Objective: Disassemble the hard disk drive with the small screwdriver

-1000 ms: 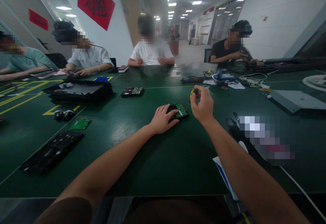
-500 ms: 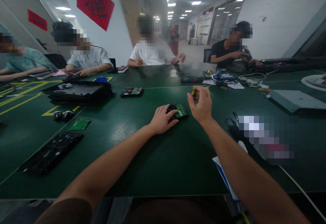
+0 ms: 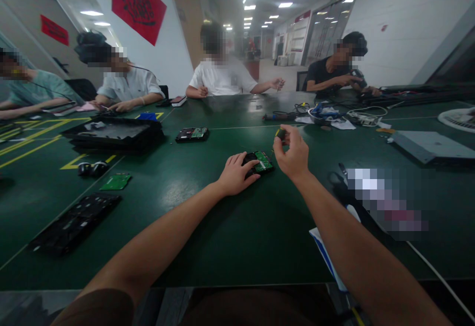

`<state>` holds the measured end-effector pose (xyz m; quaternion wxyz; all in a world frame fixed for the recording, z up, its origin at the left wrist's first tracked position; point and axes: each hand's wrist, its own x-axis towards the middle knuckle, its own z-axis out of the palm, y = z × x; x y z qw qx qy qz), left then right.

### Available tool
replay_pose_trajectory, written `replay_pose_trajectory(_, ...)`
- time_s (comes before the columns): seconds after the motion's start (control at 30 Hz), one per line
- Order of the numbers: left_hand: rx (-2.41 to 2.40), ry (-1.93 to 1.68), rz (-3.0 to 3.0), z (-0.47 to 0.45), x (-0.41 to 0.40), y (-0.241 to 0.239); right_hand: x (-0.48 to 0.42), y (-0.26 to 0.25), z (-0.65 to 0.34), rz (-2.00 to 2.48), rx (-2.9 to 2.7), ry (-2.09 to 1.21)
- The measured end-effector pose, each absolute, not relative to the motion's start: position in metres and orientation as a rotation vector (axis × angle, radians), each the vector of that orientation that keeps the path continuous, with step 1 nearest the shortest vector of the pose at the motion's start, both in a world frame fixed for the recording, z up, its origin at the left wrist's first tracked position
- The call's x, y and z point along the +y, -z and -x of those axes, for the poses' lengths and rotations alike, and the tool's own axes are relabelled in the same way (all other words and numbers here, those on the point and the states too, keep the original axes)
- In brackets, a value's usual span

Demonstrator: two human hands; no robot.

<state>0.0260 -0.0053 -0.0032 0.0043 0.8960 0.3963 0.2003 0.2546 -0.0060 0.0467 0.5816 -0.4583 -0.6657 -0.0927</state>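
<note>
On the green table lies a black hard drive with a green circuit board on its upper face. My left hand holds it down from the left, fingers over its left part and thumb along the near edge. To the right, my right hand is closed around the yellow-and-black handle of a small screwdriver, held upright. Its thin shaft points down by the drive's right edge; whether the tip touches a screw cannot be made out.
Another hard drive lies farther back. At left are a loose green circuit board, a black casing and stacked black trays. Cables and a grey metal box are at right. Several people sit across the table.
The screwdriver handle has turned slightly between my right fingers. My left hand and the hard drive have stayed put. Across the table, a person's hand has moved to the right.
</note>
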Motion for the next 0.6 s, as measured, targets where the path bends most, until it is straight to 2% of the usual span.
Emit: replay_pose_trajectory(0.6,1.251,-0.605,-2.825,-0.0266,-0.0056,0.0026,-0.0071,-0.0463,-0.2544,1.074,-1.537,0.216)
